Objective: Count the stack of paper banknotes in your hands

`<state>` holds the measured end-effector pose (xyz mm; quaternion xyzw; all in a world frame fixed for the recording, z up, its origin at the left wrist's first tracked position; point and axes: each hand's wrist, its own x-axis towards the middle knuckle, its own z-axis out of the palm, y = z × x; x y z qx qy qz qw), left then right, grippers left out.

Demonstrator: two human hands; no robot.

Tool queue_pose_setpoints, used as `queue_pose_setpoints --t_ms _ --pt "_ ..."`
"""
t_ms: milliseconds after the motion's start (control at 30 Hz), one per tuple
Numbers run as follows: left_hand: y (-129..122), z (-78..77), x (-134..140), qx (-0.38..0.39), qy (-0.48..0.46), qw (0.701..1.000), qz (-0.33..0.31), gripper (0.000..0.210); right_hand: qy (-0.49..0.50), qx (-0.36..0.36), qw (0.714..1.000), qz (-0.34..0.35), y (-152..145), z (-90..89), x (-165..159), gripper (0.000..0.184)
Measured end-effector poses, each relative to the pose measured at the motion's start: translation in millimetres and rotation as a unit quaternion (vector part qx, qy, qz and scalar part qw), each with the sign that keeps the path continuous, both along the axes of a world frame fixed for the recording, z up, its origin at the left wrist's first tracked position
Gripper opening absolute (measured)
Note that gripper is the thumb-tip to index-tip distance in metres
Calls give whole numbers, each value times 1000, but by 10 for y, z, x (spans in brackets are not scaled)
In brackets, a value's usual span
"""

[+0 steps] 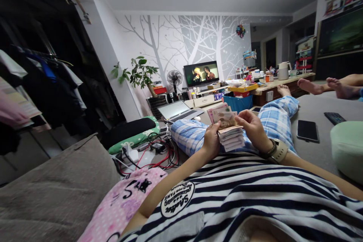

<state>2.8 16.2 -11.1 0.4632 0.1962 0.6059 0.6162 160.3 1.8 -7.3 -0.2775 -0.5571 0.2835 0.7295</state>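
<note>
Both hands are on the money here: a thick wad of banknotes (231, 138) sits over the lap, right in front of the striped shirt (241, 200). The left hand (211, 138) is closed round the near side edge, thumb pressed over the top. The right hand (253, 128) has thumb and fingers pinched together at the opposite edge. Upper notes fan outward, pinkish ones at the back; the lower ends hang in staggered layers.

Over to the containers! A yellow tray (244, 88) carries a jumble of small items, with a blue bin (238, 103) below, its contents hidden. The dark pot (157, 106) holds a leafy plant (143, 72).

Now the edges: plaid trousers (276, 117) flank the notes. Left, cables (170, 155) tangle near the forearm; right, grey sofa (304, 107) separates the wrist from a phone (307, 131), well apart.
</note>
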Motion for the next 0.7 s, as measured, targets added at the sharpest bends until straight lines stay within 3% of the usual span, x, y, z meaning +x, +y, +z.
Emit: queue_pose_setpoints --t_ms 533,700 --pt "-77 49 -4 2 29 1000 -3 43 -33 -21 999 -6 3 -18 43 56" --pt "1 0 -11 -6 21 1000 2 41 -24 -19 1000 -7 1 -20 28 55"
